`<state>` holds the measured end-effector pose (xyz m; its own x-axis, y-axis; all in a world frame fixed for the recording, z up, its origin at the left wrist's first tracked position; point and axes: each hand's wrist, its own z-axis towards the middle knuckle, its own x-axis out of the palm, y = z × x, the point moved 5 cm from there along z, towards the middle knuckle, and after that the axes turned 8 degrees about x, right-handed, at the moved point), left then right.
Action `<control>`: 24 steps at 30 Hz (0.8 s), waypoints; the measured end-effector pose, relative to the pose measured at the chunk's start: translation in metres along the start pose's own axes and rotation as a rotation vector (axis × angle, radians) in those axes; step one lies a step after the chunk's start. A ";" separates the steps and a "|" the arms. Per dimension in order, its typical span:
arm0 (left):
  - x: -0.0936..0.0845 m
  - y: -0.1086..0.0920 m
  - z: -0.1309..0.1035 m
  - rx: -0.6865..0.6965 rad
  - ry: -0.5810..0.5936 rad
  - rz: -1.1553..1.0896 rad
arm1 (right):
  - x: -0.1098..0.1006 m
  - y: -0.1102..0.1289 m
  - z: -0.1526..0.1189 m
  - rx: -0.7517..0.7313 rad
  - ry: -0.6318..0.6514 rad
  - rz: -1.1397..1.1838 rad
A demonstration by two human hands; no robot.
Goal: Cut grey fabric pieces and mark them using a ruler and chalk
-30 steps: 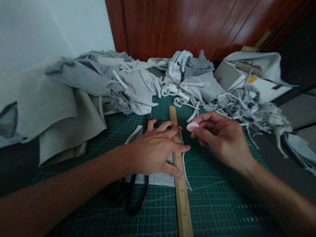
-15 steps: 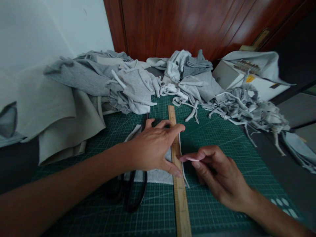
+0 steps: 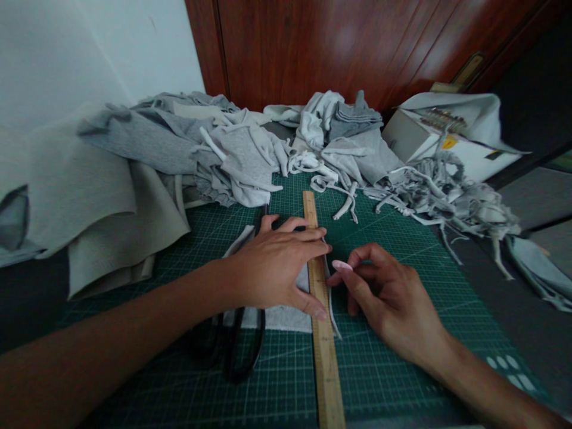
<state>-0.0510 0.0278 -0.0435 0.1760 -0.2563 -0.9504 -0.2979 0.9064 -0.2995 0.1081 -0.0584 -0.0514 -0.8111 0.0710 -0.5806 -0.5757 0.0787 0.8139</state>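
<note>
My left hand [image 3: 279,265] lies spread over a wooden ruler [image 3: 328,369] and a piece of grey fabric [image 3: 288,317], its fingers apart. The ruler runs lengthwise near the fabric's right edge. My right hand [image 3: 379,292] pinches a small, flat, pinkish-white piece [image 3: 342,266] between thumb and index finger, just right of the ruler and the fabric edge. Black-handled scissors [image 3: 241,372] lie partly beneath my left hand and forearm, their blades mostly hidden.
A green gridded cutting mat [image 3: 402,238] covers the work surface. Grey garments [image 3: 250,149] are heaped at the back, with tangled fabric strips [image 3: 465,190] at the right. Behind those strips is a white box [image 3: 411,134]. Stiff greyish sheets [image 3: 89,196] stand at the left.
My right hand has shifted slightly up with the pinkish-white piece, which is now tilted differently. The fingers of my left hand have spread a little over the ruler.
</note>
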 end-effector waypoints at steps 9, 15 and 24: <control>0.000 -0.001 -0.001 0.018 -0.031 -0.008 | 0.003 0.007 0.005 -0.021 -0.043 -0.009; 0.000 0.000 -0.001 0.024 -0.033 -0.006 | 0.005 0.005 0.004 -0.048 -0.047 -0.053; 0.000 -0.001 0.001 0.006 -0.021 -0.015 | 0.003 0.004 0.015 -0.040 -0.057 -0.108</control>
<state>-0.0494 0.0275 -0.0429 0.1999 -0.2632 -0.9438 -0.2898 0.9043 -0.3135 0.1045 -0.0430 -0.0504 -0.7376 0.1206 -0.6644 -0.6640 0.0494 0.7461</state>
